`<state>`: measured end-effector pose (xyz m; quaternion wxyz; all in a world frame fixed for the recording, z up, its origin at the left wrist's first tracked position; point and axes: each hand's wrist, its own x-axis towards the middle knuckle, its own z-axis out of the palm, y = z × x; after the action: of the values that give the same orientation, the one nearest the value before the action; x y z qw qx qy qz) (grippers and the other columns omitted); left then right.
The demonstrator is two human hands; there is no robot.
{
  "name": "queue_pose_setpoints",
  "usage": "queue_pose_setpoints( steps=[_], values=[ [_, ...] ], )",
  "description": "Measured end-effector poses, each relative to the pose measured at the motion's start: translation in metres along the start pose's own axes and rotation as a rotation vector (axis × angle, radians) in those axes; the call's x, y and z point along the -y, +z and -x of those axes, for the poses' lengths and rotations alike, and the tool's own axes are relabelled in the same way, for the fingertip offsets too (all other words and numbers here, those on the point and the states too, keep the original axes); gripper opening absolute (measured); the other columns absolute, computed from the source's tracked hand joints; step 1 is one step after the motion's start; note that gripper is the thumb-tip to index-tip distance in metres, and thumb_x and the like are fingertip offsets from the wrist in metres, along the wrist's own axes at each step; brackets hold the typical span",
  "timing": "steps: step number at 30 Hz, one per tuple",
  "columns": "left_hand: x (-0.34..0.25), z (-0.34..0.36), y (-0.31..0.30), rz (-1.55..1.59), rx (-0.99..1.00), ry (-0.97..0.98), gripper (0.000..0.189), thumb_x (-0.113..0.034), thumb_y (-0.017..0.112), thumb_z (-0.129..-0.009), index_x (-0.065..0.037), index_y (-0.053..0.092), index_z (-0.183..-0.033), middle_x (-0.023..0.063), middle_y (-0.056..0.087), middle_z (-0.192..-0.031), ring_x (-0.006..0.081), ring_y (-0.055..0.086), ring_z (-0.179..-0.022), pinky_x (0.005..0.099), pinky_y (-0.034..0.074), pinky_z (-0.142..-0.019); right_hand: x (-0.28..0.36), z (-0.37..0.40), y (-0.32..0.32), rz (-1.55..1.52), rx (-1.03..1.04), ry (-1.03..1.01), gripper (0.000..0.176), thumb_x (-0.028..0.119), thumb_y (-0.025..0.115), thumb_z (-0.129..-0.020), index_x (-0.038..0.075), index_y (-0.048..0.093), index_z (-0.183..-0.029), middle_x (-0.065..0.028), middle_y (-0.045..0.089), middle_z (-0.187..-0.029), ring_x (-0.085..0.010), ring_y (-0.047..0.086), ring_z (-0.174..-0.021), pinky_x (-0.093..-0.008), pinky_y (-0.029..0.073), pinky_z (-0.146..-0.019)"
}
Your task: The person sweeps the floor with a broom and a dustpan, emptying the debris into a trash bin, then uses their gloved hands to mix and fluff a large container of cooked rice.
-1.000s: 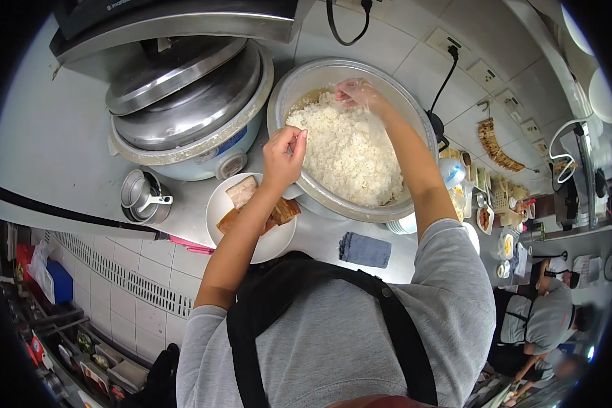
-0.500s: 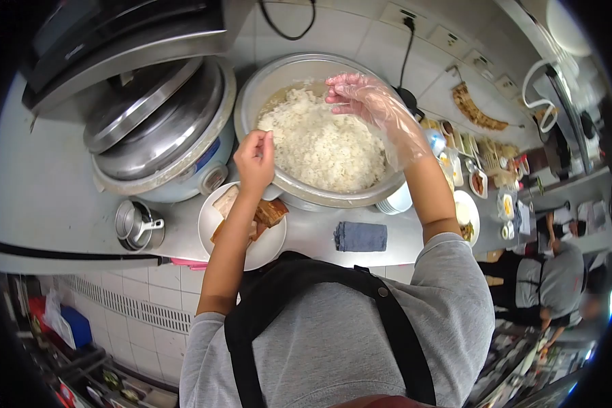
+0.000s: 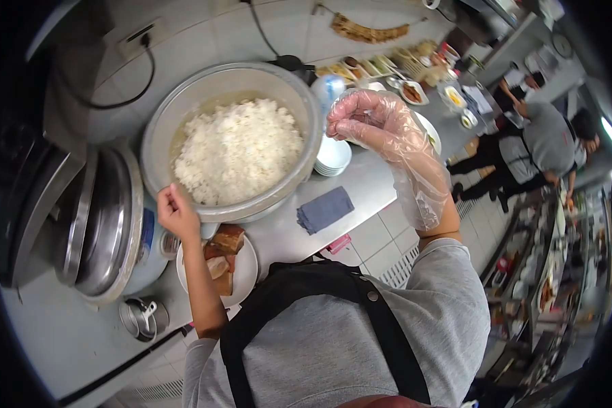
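My bare left hand is closed, thumb against the curled fingers, at the near left rim of a large metal pot. Whether it grips the rim or anything small does not show. White cooked rice is heaped inside the pot. My right hand, in a loose clear plastic glove, is raised to the right of the pot, fingers curled in toward the thumb. What those fingers hold, if anything, is hidden. Below my left forearm, a white plate carries browned chunks of meat.
A folded blue-grey cloth and stacked white bowls sit on the steel counter. A large cooker with metal lids stands left, near a small metal cup. Food trays line the wall; a co-worker stands at right.
The view has turned rightward, so the pot sits further left. My right hand has come away from above the rice to the pot's right, its fingers more curled. The left hand stays closed beside the rim.
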<state>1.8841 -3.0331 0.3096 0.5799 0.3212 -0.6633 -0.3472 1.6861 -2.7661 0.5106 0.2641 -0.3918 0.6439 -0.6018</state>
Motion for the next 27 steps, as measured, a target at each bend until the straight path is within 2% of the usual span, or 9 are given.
queue_pose_setpoints(
  steps=[4,10,12,14,16,18,21,25,27],
  values=[
    [0.001,-0.001,0.000,-0.024,0.011,0.046,0.018,-0.014,0.056,-0.092,0.000,0.057,-0.081,-0.0038,0.049,-0.065,0.0034,0.037,-0.057,0.0187,0.031,-0.050,0.000,0.034,-0.016,-0.004,-0.121,-0.086,0.007,0.000,0.064,-0.082,0.001,0.062,-0.088,-0.0058,0.061,-0.088,-0.0155,0.062,-0.083,-0.0280,0.050,-0.077],
    [-0.003,-0.001,0.000,-0.058,0.053,0.096,0.020,-0.015,0.056,-0.092,0.002,0.056,-0.081,-0.0009,0.049,-0.064,0.0052,0.040,-0.058,0.0204,0.034,-0.051,-0.001,0.078,-0.040,0.059,-0.254,-0.071,0.007,0.006,0.066,-0.083,0.002,0.062,-0.087,-0.0038,0.063,-0.087,-0.0118,0.061,-0.083,-0.0256,0.049,-0.077],
    [-0.004,-0.002,-0.002,-0.094,0.078,0.080,0.021,-0.015,0.055,-0.092,0.002,0.056,-0.080,-0.0004,0.049,-0.064,0.0058,0.041,-0.058,0.0212,0.035,-0.051,-0.016,0.101,-0.058,0.101,-0.317,-0.067,0.011,0.013,0.067,-0.082,0.003,0.063,-0.085,-0.0021,0.063,-0.083,-0.0103,0.060,-0.079,-0.0241,0.047,-0.072],
    [-0.004,-0.003,-0.003,-0.099,0.114,0.048,0.023,-0.017,0.054,-0.093,0.002,0.055,-0.081,-0.0002,0.051,-0.067,0.0065,0.044,-0.062,0.0208,0.037,-0.055,-0.046,0.133,-0.086,0.342,-0.546,0.232,0.018,0.019,0.069,-0.079,0.003,0.063,-0.083,-0.0016,0.063,-0.078,-0.0088,0.057,-0.074,-0.0225,0.044,-0.066],
    [-0.010,-0.003,-0.003,-0.118,0.116,0.030,0.023,-0.018,0.055,-0.093,0.002,0.055,-0.081,-0.0002,0.051,-0.067,0.0068,0.044,-0.061,0.0209,0.037,-0.055,-0.105,0.174,-0.126,0.434,-0.647,0.443,0.022,0.024,0.070,-0.075,0.003,0.063,-0.081,-0.0017,0.062,-0.073,-0.0080,0.055,-0.066,-0.0223,0.041,-0.059],
    [-0.007,-0.002,-0.001,-0.105,0.099,0.029,0.022,-0.018,0.055,-0.093,0.002,0.056,-0.081,0.0001,0.052,-0.066,0.0072,0.044,-0.060,0.0216,0.038,-0.054,-0.155,0.214,-0.153,0.543,-0.783,0.803,0.016,0.018,0.066,-0.075,0.003,0.065,-0.082,-0.0030,0.062,-0.071,-0.0083,0.054,-0.062,-0.0230,0.041,-0.055],
    [-0.005,-0.002,-0.002,-0.122,0.104,0.059,0.021,-0.017,0.056,-0.092,0.002,0.058,-0.082,0.0008,0.053,-0.066,0.0079,0.045,-0.060,0.0226,0.039,-0.055,-0.240,0.290,-0.195,0.369,-0.917,0.755,0.014,0.012,0.062,-0.075,0.002,0.067,-0.084,-0.0038,0.061,-0.069,-0.0097,0.054,-0.057,-0.0237,0.043,-0.051],
    [-0.001,-0.003,-0.003,-0.172,0.109,0.119,0.020,-0.015,0.056,-0.092,0.002,0.060,-0.083,0.0023,0.055,-0.067,0.0086,0.047,-0.060,0.0236,0.040,-0.056,-0.183,0.282,-0.161,0.236,-1.104,0.803,0.015,0.008,0.059,-0.076,0.002,0.067,-0.087,-0.0051,0.060,-0.067,-0.0122,0.055,-0.056,-0.0259,0.047,-0.053],
    [0.000,-0.004,-0.001,-0.160,0.117,0.119,0.020,-0.015,0.056,-0.092,0.002,0.060,-0.083,0.0024,0.055,-0.067,0.0087,0.047,-0.060,0.0237,0.040,-0.056,-0.166,0.280,-0.160,0.281,-1.100,0.853,0.015,0.010,0.060,-0.075,0.002,0.067,-0.086,-0.0053,0.060,-0.067,-0.0112,0.055,-0.057,-0.0258,0.047,-0.054]
  ],
)
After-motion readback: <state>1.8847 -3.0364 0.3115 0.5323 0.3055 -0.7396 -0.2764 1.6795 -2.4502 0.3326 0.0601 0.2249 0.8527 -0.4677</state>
